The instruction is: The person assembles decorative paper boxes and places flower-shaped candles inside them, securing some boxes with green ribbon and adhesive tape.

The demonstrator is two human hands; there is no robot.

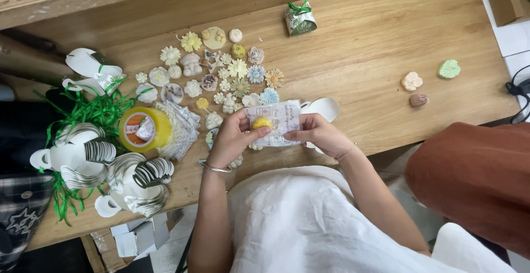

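Your left hand (pixel 234 135) pinches a yellow piece (pixel 261 123) and your right hand (pixel 317 134) grips the clear packet (pixel 280 117), right at the tabletop (pixel 375 41) near edge. Flower shapes (pixel 221 74) crowd ahead; open wood sits rightward.

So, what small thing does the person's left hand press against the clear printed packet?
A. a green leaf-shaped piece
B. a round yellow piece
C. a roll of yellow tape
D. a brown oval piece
B: the left hand pinches a round yellow piece on the clear packet, which the right hand also holds; the green piece, brown piece and tape roll lie apart on the table.
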